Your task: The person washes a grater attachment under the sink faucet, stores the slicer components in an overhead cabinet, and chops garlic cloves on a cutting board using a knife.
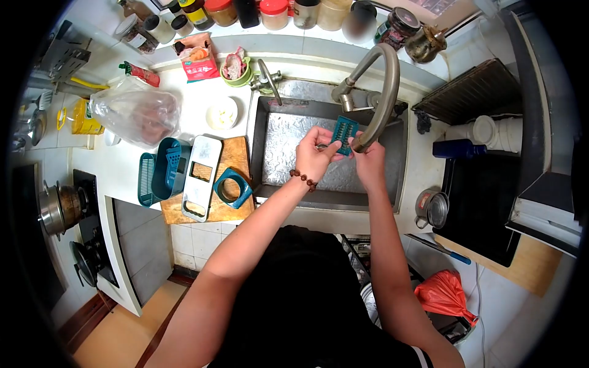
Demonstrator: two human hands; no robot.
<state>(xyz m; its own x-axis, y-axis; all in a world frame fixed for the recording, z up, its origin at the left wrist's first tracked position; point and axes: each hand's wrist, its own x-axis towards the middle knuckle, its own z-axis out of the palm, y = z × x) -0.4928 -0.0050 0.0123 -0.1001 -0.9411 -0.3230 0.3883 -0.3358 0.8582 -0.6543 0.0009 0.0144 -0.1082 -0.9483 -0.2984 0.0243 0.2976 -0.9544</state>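
Note:
Over the sink (288, 159), my left hand (315, 156) grips a small teal grater plate (345, 132) by its lower left side, thumb on top. Metal-looking teeth or slots run across the plate's face. My right hand (369, 162) pinches the lower right edge of the same plate, its fingertips partly hidden behind the curved faucet (391, 80). The spout's end hangs right beside the plate and my right fingers; I cannot make out any water flowing. A brown bead bracelet (304, 179) circles my left wrist.
Left of the sink, a wooden cutting board (236, 150) carries a white slicer frame (202, 178), a teal ring-shaped part (233, 188) and a teal container (170, 168). Behind are a white bowl (222, 113) and a plastic bag (135, 110). A metal cup (432, 208) stands right.

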